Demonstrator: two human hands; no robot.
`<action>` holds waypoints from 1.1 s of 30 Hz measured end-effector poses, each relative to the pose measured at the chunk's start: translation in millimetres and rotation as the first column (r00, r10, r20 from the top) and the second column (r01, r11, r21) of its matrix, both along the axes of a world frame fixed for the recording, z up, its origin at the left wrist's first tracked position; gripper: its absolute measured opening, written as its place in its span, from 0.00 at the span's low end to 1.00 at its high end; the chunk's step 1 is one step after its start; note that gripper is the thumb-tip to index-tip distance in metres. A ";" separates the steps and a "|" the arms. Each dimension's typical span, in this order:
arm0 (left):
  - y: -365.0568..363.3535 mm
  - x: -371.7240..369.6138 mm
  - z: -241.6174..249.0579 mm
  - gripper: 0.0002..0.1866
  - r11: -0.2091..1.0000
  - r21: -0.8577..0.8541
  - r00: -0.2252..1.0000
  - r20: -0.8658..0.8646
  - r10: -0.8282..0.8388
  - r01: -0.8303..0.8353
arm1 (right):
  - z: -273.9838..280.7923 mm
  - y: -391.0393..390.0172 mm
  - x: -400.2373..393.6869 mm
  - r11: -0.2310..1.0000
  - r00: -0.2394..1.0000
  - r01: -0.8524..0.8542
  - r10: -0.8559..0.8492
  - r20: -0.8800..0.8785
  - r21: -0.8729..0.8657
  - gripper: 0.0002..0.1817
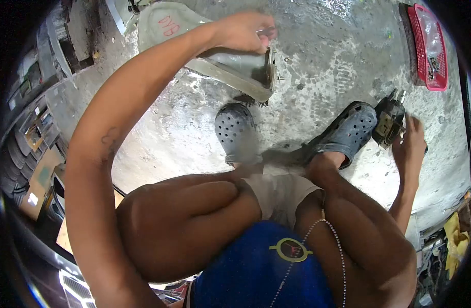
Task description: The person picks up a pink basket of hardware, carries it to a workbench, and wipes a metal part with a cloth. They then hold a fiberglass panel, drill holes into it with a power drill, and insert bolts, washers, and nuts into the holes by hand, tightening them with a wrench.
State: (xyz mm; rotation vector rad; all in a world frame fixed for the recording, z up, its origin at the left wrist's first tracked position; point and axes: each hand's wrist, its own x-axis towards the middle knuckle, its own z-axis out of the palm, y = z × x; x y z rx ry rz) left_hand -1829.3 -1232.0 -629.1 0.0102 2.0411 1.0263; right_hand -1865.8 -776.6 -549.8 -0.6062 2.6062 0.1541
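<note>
My left hand [248, 33] is closed at the end of a large grey-green shell-like part [194, 25] with red handwritten letters. Something small and shiny shows at its fingertips, too little of it to name. Below those fingers, the part's end plate [271, 69] has a small stud sticking out. At the right, my right hand [412, 143] is curled round a dark cordless drill [388, 122], whose metal tip points away from me. The hand partly covers the drill's handle. The drill is low by the floor, beside my right shoe.
A pink perforated basket [427, 49] with a clear plastic bag and small metal pieces stands at the upper right. My dark clogs [235, 128] rest on the stained concrete floor [317, 66]. Panels and stacked parts [38, 133] line the left side.
</note>
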 end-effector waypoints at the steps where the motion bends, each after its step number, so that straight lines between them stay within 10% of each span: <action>1: -2.6 0.0 -2.5 0.16 0.999 0.037 0.999 -0.041 -0.016 0.018 | 18.7 -43.7 -3.0 0.988 0.998 0.042 -0.049 -0.045 -0.147 0.33; 7: -14.4 1.4 4.8 0.14 0.999 0.049 0.998 -0.068 0.003 0.000 | -46.1 -188.7 12.7 0.669 0.931 -0.196 0.357 0.079 -0.717 0.16; 12: -28.2 -6.8 14.4 0.22 0.993 -0.076 0.996 -0.006 -0.087 0.086 | -99.0 -203.4 29.1 0.638 0.923 -0.290 0.384 -0.031 -0.713 0.12; 15: -23.2 -12.7 57.8 0.08 0.997 -0.072 0.998 -0.049 -0.036 0.032 | -101.7 -207.8 33.2 0.654 0.935 -0.228 0.355 0.027 -0.721 0.11; 17: -24.6 -12.1 71.7 0.05 0.949 0.026 0.917 0.266 0.298 -0.315 | -104.0 -212.7 34.8 0.683 0.951 -0.158 0.301 0.077 -0.713 0.10; 21: -47.1 2.6 80.2 0.05 0.764 0.322 0.815 0.383 0.434 -0.559 | -108.5 -221.3 32.1 0.668 0.947 -0.155 0.310 0.084 -0.728 0.11; 28: -64.2 32.2 97.9 0.07 0.603 0.488 0.772 0.467 0.431 -0.631 | -100.2 -235.1 24.6 0.605 0.930 0.181 0.151 0.336 -0.775 0.11; 33: -49.5 34.0 109.8 0.07 0.616 0.477 0.775 0.457 0.436 -0.627 | -111.2 -244.0 37.5 0.609 0.953 0.089 0.179 0.246 -0.788 0.12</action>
